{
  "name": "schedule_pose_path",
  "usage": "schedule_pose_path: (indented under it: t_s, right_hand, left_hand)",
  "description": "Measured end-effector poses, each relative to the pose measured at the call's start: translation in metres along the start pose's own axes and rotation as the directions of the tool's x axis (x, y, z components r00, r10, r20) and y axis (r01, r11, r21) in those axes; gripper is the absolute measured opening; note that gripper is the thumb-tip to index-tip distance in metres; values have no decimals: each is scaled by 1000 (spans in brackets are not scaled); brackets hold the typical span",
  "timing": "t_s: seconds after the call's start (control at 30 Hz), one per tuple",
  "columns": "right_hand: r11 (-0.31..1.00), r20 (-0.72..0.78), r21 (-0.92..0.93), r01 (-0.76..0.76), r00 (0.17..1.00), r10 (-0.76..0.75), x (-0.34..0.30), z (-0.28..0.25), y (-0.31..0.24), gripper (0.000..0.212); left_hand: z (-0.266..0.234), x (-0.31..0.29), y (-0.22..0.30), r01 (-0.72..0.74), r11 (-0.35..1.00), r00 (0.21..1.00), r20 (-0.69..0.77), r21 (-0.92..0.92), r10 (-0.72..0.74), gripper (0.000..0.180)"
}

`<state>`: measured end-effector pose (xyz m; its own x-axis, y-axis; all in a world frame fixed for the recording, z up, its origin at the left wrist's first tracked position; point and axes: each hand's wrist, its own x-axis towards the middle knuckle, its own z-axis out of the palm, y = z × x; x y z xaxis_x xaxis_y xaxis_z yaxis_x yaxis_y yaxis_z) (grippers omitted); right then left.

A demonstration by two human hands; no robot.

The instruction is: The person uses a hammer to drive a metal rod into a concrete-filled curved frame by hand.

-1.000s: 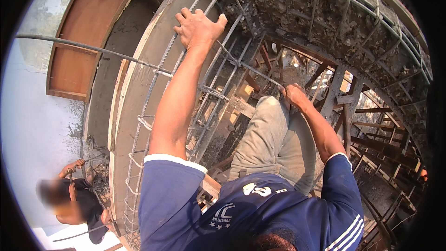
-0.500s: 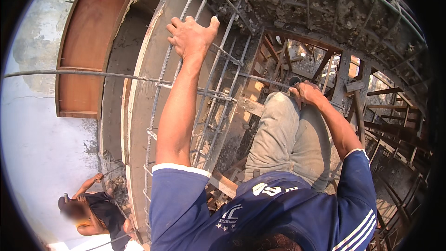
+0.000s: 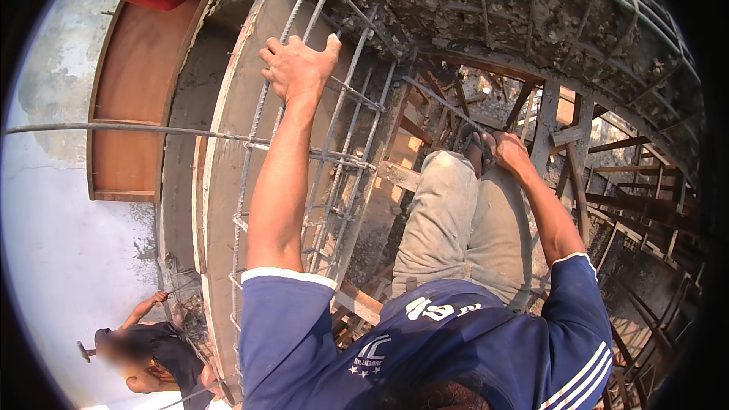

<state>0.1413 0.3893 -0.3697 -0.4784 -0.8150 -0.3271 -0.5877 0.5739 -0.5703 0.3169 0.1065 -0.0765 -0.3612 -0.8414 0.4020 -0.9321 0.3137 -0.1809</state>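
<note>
My left hand (image 3: 298,68) is curled over the bars at the far end of a rebar cage (image 3: 328,158), its thumb sticking up. This cage of ribbed bars and tied stirrups runs along a grey concrete face. Over my knees, my right hand (image 3: 509,152) is closed on a thin metal rod (image 3: 444,100). The rod slants up and left from my fist toward the cage's right side, its tip apart from the bars. The rod's near end is hidden by the hand. A long bar (image 3: 152,128) crosses the cage and sticks out to the left.
Timber props and beams (image 3: 638,205) fill the drop at right. Rough concrete (image 3: 524,11) with exposed bars curves overhead. At lower left a co-worker (image 3: 163,353) holds a thin rod beside the white wall (image 3: 57,212). A brown wooden panel (image 3: 133,91) stands at left.
The rod in my right hand has swung: its far end moved up and away from the cage's crossing bar. My left hand keeps its place on the cage. The view shifted slightly.
</note>
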Motion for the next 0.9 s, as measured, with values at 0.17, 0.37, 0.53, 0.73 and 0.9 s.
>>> schedule_pose_path:
  t_s: [0.17, 0.37, 0.53, 0.73, 0.9]
  right_hand:
    - [985, 114, -60, 160, 982, -152, 10, 27, -44, 53]
    - [983, -75, -29, 179, 981, -180, 69, 57, -22, 55]
    - [987, -29, 117, -109, 993, 113, 29, 7, 6, 54]
    - [998, -31, -53, -28, 999, 27, -17, 6, -12, 53]
    - [994, 96, 13, 107, 990, -108, 44, 40, -61, 66]
  left_hand:
    - [-7, 0, 2, 30, 999, 999, 42, 27, -31, 77]
    - [-1, 2, 4, -15, 1000, 1000, -7, 5, 15, 74]
    - [0, 0, 1, -3, 1000, 1000, 3, 11, 3, 73]
    - [-3, -1, 4, -7, 1000, 1000, -6, 17, 7, 74]
    - [-5, 1, 9, -19, 1000, 1000, 3, 9, 19, 74]
